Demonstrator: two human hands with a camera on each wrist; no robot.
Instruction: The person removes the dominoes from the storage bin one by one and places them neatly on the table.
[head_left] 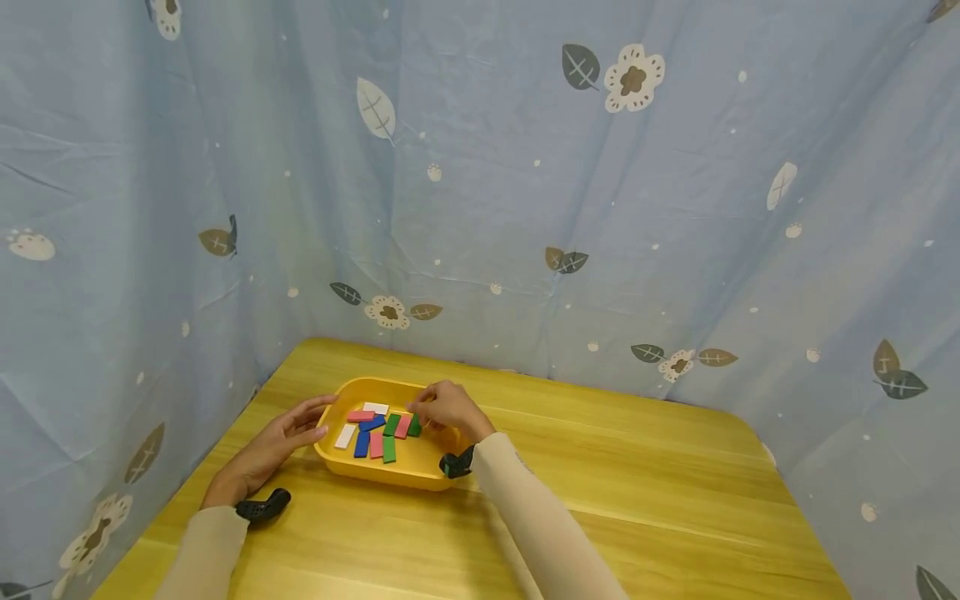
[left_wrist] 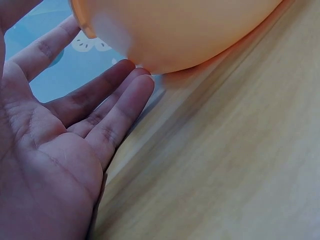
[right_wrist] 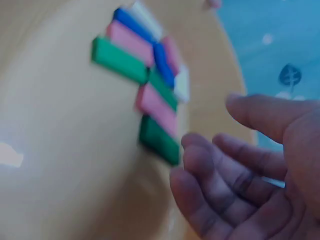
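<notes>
Our left hand [head_left: 281,437], wide, likely steadies the tray [head_left: 390,478] at left; our right hand [head_left: 450,410], loosely parted, empty, hovers beside blocks [head_left: 389,449].

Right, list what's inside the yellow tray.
Three green blocks, three pink blocks, two blue blocks, two white blocks. Covered: tray floor beneath them and, in the head view, some rim behind the right hand.

yellow tray [head_left: 386,479]: upright, round-cornered | two white blocks [head_left: 345,436], three pink blocks [head_left: 377,446], two blue blocks [head_left: 362,445], three green blocks [head_left: 388,451]: clustered on tray's left and middle floor
</notes>
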